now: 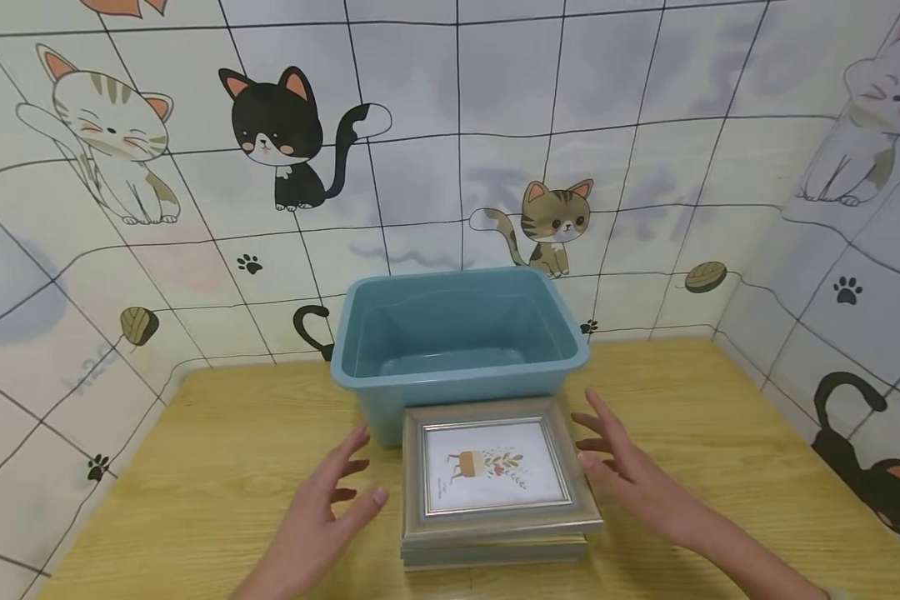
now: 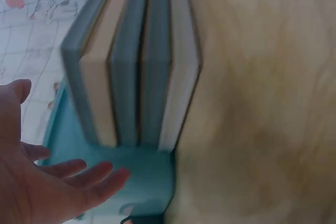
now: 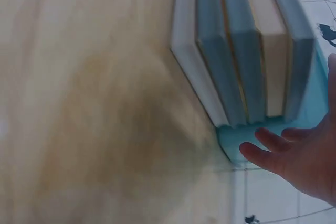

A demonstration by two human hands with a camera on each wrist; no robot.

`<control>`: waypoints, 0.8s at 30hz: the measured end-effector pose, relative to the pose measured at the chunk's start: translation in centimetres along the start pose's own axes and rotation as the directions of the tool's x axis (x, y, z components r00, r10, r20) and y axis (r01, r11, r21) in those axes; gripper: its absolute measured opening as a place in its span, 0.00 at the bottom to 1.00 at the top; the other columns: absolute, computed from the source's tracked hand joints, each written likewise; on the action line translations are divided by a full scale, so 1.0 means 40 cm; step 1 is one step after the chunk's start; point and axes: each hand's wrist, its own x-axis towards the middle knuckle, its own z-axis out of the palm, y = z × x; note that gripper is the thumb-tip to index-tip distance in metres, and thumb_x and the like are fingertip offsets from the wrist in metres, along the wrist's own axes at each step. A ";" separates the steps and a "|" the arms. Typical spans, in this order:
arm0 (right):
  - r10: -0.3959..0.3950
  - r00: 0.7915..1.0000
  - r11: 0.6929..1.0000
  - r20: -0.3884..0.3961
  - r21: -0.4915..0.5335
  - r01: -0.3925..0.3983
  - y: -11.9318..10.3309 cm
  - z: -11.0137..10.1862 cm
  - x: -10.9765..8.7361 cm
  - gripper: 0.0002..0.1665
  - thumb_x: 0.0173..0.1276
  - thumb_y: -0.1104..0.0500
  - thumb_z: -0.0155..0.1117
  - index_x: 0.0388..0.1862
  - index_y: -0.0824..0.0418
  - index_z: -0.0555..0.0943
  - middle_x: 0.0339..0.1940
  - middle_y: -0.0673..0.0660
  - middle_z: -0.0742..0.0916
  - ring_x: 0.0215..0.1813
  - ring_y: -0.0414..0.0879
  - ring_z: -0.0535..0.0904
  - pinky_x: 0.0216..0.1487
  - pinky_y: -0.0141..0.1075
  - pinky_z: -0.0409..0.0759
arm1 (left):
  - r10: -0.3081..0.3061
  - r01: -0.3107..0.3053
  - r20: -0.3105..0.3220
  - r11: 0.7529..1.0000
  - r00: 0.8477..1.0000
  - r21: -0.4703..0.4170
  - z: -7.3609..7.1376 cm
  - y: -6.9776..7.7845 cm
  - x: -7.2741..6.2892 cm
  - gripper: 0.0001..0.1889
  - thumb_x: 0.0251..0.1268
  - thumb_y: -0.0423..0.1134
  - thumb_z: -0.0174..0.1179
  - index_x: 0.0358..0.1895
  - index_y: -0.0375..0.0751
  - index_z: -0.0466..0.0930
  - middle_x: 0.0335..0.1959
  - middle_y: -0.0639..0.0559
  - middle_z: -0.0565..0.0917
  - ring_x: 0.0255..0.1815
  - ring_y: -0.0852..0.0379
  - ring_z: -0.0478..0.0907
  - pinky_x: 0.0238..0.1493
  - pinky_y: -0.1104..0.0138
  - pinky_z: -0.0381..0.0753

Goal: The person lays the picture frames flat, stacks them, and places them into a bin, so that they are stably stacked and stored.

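A stack of several picture frames [image 1: 495, 465] lies flat on the table, right in front of a blue plastic bin [image 1: 461, 383]. The top frame has a silvery border and a print of a potted plant. From the side, the left wrist view shows the stacked frames' edges [image 2: 126, 77] in blue-grey and cream. My left hand [image 1: 318, 508] hovers to the left of the stack, fingers spread and apart from it. On the other side, my right hand [image 1: 633, 475] is held close to the stack's right edge with fingers extended; whether it touches is unclear. Neither hand holds anything.
The wooden table [image 1: 255, 433] reaches back to a wall [image 1: 420, 167] covered in cat-patterned sheeting, which also runs along both sides. The bin stands near the back wall, and its visible inner floor is bare.
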 end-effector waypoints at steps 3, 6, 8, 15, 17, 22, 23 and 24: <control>0.035 0.999 0.995 0.037 0.094 -0.038 0.011 0.032 0.001 0.50 0.82 0.58 0.53 0.86 0.49 0.31 0.80 0.74 0.57 0.70 0.72 0.66 0.61 0.49 0.76 | -0.097 0.099 0.043 0.994 0.994 -0.048 0.048 -0.007 -0.003 0.42 0.71 0.49 0.66 0.82 0.45 0.55 0.76 0.40 0.67 0.68 0.38 0.72 0.56 0.49 0.79; 0.081 0.993 0.982 0.084 0.164 -0.094 0.016 0.045 0.005 0.54 0.82 0.56 0.54 0.84 0.51 0.26 0.82 0.74 0.49 0.73 0.76 0.59 0.64 0.63 0.68 | -0.152 0.157 0.067 0.985 0.986 -0.070 0.077 -0.014 0.001 0.48 0.70 0.53 0.66 0.84 0.46 0.47 0.79 0.39 0.61 0.72 0.34 0.67 0.60 0.43 0.75; 0.119 0.985 0.966 0.124 0.215 -0.143 0.018 0.047 0.008 0.55 0.82 0.54 0.54 0.84 0.51 0.24 0.82 0.75 0.45 0.75 0.79 0.52 0.67 0.67 0.62 | -0.168 0.175 0.077 0.980 0.983 -0.093 0.090 -0.016 0.005 0.49 0.70 0.54 0.66 0.85 0.47 0.44 0.80 0.39 0.58 0.73 0.31 0.64 0.61 0.40 0.74; 0.166 0.958 0.904 0.235 0.351 -0.243 0.028 0.050 0.019 0.59 0.80 0.50 0.54 0.81 0.58 0.20 0.80 0.76 0.34 0.79 0.76 0.31 0.72 0.69 0.47 | -0.157 0.185 0.135 0.956 0.978 -0.226 0.111 -0.023 0.018 0.50 0.71 0.49 0.65 0.85 0.46 0.41 0.80 0.34 0.55 0.72 0.27 0.64 0.61 0.39 0.74; 0.169 0.956 0.897 0.238 0.366 -0.250 0.032 0.053 0.020 0.60 0.79 0.48 0.55 0.81 0.58 0.20 0.80 0.75 0.33 0.79 0.75 0.29 0.71 0.70 0.44 | -0.152 0.189 0.156 0.948 0.976 -0.255 0.114 -0.028 0.021 0.50 0.70 0.48 0.65 0.85 0.45 0.40 0.80 0.32 0.55 0.72 0.27 0.64 0.63 0.39 0.72; 0.202 0.953 0.860 0.226 0.425 -0.283 0.033 0.067 0.015 0.61 0.75 0.49 0.57 0.82 0.57 0.22 0.81 0.71 0.30 0.79 0.69 0.25 0.72 0.69 0.35 | -0.160 0.222 0.210 0.923 0.964 -0.314 0.118 -0.033 0.023 0.51 0.70 0.48 0.63 0.85 0.44 0.38 0.80 0.31 0.53 0.73 0.27 0.62 0.66 0.39 0.68; 0.215 0.951 0.849 0.224 0.438 -0.295 0.032 0.071 0.013 0.61 0.75 0.49 0.57 0.83 0.57 0.23 0.81 0.70 0.30 0.79 0.68 0.26 0.72 0.68 0.35 | -0.159 0.225 0.218 0.919 0.963 -0.323 0.119 -0.033 0.023 0.51 0.70 0.48 0.63 0.85 0.44 0.37 0.80 0.30 0.53 0.73 0.27 0.61 0.67 0.39 0.67; 0.223 0.949 0.838 0.222 0.454 -0.303 0.032 0.075 0.011 0.60 0.75 0.50 0.56 0.83 0.56 0.23 0.81 0.69 0.29 0.79 0.66 0.26 0.72 0.67 0.34 | -0.160 0.230 0.226 0.915 0.961 -0.332 0.120 -0.033 0.023 0.50 0.71 0.48 0.63 0.85 0.44 0.37 0.80 0.30 0.52 0.74 0.27 0.61 0.67 0.40 0.67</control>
